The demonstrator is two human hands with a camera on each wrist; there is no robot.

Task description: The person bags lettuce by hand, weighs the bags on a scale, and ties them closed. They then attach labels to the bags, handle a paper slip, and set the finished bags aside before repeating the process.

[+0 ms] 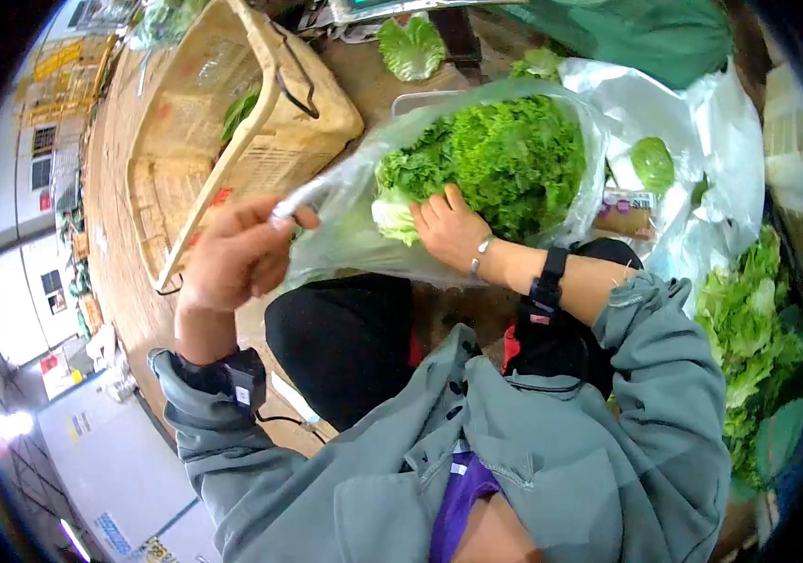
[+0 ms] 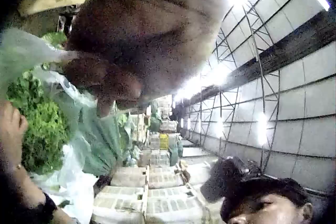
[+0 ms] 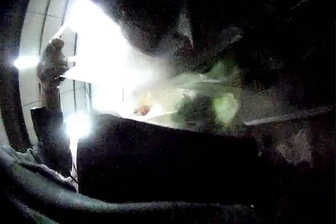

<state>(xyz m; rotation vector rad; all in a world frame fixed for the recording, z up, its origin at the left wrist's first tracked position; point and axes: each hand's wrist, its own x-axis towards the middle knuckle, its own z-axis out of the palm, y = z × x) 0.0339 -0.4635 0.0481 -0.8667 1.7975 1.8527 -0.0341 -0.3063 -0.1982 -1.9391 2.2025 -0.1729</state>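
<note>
Curly green lettuce (image 1: 523, 155) fills a clear plastic bag (image 1: 355, 220) in front of the person's knees in the head view. The left hand (image 1: 242, 249) pinches the bag's edge and pulls it up to the left; in the left wrist view this hand (image 2: 142, 40) looms dark over the plastic. The right hand (image 1: 453, 233), with a bracelet at its wrist, grips the lettuce by its pale base, fingers bent over it. Its thumb is hidden. The right wrist view is dark and blurred, with pale green lettuce (image 3: 226, 107) and the raised left hand (image 3: 52, 64) showing.
A yellow plastic crate (image 1: 261, 141) stands tilted at the left. One loose leaf (image 1: 411, 47) lies beyond the bag. White plastic sheeting (image 1: 725, 141) and a green cloth (image 1: 645, 38) lie at the right, above more loose lettuce (image 1: 753, 328).
</note>
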